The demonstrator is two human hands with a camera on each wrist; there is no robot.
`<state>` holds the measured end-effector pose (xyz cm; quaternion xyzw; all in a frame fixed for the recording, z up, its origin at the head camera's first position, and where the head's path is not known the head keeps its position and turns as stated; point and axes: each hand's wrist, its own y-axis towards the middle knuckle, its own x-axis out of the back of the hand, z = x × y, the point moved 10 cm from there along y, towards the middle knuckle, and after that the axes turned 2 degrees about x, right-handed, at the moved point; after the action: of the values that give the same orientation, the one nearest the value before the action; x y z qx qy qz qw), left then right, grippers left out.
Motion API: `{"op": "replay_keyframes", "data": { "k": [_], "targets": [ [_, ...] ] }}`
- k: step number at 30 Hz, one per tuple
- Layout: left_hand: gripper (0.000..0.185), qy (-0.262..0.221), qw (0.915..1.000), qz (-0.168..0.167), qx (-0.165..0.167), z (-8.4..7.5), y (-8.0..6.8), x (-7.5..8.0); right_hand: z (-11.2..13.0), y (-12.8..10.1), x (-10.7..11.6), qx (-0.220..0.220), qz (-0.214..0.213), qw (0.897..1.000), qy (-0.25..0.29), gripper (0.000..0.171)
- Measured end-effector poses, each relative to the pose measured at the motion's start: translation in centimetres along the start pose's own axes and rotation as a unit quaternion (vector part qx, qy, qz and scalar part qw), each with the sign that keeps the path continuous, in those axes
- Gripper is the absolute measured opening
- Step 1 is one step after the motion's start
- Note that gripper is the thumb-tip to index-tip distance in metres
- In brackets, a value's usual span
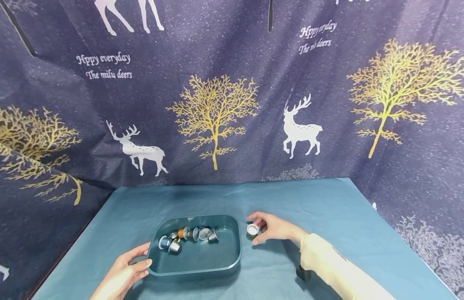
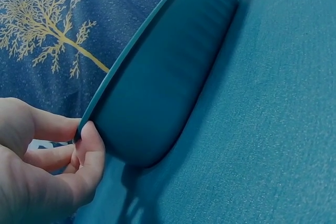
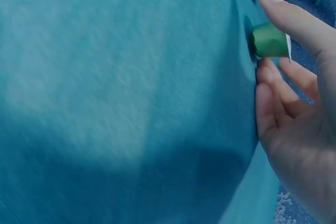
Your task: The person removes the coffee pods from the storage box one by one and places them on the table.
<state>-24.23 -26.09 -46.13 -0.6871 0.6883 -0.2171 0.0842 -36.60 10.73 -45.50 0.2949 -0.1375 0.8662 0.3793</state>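
Note:
My left hand pinches the rim of a dark teal plastic tub at its near left corner, the thumb on the outer side in the left wrist view. Inside the tub, several coffee capsules lie in a loose group, among them an orange one, a blue one and a silver one. Right of the tub, a green coffee capsule stands on the cloth, its pale lid facing up. Around it my right hand is spread, thumb on the near side and fingers on the far side, with gaps showing in the head view.
A teal cloth covers the table. Behind it hangs a dark blue curtain with printed deer and golden trees. A small dark object shows beneath the right sleeve.

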Motion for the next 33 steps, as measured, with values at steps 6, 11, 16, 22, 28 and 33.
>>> {"op": "replay_keyframes", "data": {
  "k": [6, 11, 16, 22, 28, 33],
  "targets": [
    [0.068, -0.012, 0.9999, -0.003, -0.002, -0.1, -0.1, 0.0, 0.5, 0.1, 0.2, 0.007, 0.029, 0.999, 0.020, 0.072],
    [0.069, -0.012, 0.9999, -0.007, -0.001, 0.0, -0.1, 0.0, 1.0, 0.3, 0.8, 0.010, 0.028, 0.999, 0.013, 0.071],
    [0.069, -0.012, 0.9999, -0.009, -0.001, 0.0, -0.2, 0.0, 1.9, 0.7, 2.0, 0.011, 0.011, 1.000, 0.015, 0.070],
    [0.069, -0.009, 0.9999, -0.009, 0.001, 0.1, -0.1, 0.0, 4.0, 1.6, 3.1, 0.027, 0.006, 0.999, 0.027, 0.064],
    [0.068, -0.005, 1.0000, -0.007, 0.003, 0.1, 0.0, 0.0, 6.1, 2.6, 3.7, 0.047, 0.017, 0.999, 0.014, 0.062],
    [0.069, -0.006, 1.0000, -0.007, 0.001, 0.2, 0.0, 0.1, 7.7, 3.5, 4.0, 0.051, 0.025, 0.998, -0.003, 0.061]
  ]
}}
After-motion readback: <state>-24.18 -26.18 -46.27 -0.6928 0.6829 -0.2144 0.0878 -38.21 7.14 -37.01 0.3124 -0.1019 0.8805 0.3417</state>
